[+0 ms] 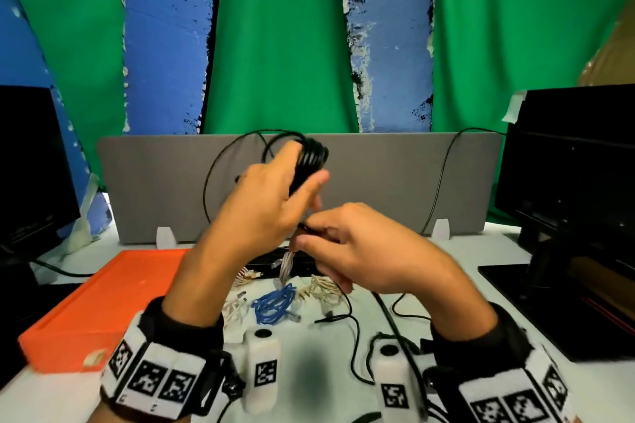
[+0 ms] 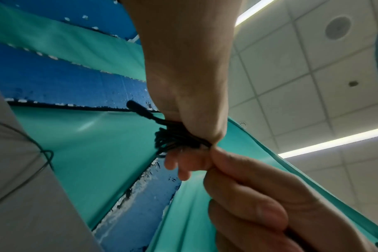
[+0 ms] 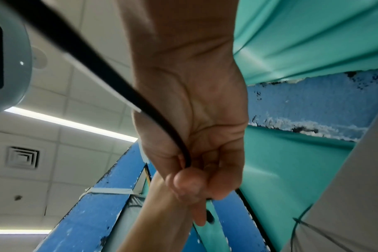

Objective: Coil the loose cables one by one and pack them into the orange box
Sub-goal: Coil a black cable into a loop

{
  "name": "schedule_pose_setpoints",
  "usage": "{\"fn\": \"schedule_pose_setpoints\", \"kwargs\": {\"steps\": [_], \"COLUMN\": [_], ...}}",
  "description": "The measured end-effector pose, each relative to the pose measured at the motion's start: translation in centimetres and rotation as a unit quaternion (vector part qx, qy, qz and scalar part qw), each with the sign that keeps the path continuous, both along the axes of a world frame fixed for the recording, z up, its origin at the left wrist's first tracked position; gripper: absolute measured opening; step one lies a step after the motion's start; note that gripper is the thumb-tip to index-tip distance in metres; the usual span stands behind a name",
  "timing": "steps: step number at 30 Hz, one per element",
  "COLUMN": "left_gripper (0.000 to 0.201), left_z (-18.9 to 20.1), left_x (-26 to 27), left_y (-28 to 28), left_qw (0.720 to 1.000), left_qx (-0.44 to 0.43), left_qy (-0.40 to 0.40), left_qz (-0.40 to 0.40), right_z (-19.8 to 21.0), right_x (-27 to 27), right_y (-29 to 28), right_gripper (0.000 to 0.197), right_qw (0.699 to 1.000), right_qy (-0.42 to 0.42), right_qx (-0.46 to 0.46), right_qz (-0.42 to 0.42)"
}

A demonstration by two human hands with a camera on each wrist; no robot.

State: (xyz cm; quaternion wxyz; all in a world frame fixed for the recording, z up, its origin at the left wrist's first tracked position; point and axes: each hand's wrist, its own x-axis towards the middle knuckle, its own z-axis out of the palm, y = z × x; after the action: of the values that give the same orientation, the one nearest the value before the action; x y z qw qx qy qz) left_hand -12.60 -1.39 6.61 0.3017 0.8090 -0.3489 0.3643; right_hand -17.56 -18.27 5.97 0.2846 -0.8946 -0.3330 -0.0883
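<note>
Centre of the head view: the left hand (image 1: pixel 264 203) is raised above the desk (image 1: pixel 405 326), its grip clamped round a black cable coil (image 1: pixel 311 156) whose loops rise past the fingers at upper centre. In the left wrist view the same bundle (image 2: pixel 175 136) sits pinched under the thumb, with a plug end projecting to the left. The right hand (image 1: pixel 371 247), just right of centre and touching the left, has its grip closed on the loose run of that cable; the right wrist view shows the strand (image 3: pixel 140 109) passing across the palm into curled fingers (image 3: pixel 186 182). The orange box (image 1: pixel 103 299) lies at lower left on the desk. A blue cable (image 1: pixel 275 304) and pale cables (image 1: pixel 324 288) lie below the hands.
</note>
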Motion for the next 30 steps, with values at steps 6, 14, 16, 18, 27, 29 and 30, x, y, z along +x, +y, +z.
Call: {"fn": "schedule_pose_setpoints", "kwargs": {"steps": [6,14,16,18,27,29,30], "left_gripper": [0.044,0.041,0.038,0.032,0.048,0.036,0.032], "left_z": [0.8,1.5,1.6,1.7,1.6,1.9,1.9], "left_x": [-0.5,-0.5,0.1,0.6,0.1,-1.0,-1.5], "left_y": [1.3,6.2,6.3,5.7,2.3,1.3,0.8], "left_qw": [0.967,0.919,0.908,0.892,0.944,0.910,0.888], "left_qx": [0.061,-0.066,-0.199,-0.299,-0.282,-0.306,-0.312], "left_qy": [0.215,0.342,0.301,0.279,0.170,0.256,0.295], "left_qz": [-0.119,-0.183,-0.213,-0.194,0.014,-0.113,-0.163], "right_z": [1.2,1.6,1.4,1.2,0.4,0.1,-0.1], "right_x": [0.0,0.2,1.1,1.7,1.5,1.7,1.8], "right_y": [-2.5,-5.4,-5.9,-5.9,-1.8,-1.0,-0.6], "right_gripper": [0.022,0.008,0.014,0.020,0.064,0.059,0.054], "right_qw": [0.996,0.998,0.996,0.985,0.980,0.980,0.977], "right_qy": [-0.037,0.048,-0.005,-0.062,-0.132,-0.135,-0.142], "right_qx": [0.080,0.027,0.027,0.028,0.075,0.104,0.131], "right_qz": [-0.015,-0.009,-0.081,-0.156,-0.125,-0.102,-0.088]}}
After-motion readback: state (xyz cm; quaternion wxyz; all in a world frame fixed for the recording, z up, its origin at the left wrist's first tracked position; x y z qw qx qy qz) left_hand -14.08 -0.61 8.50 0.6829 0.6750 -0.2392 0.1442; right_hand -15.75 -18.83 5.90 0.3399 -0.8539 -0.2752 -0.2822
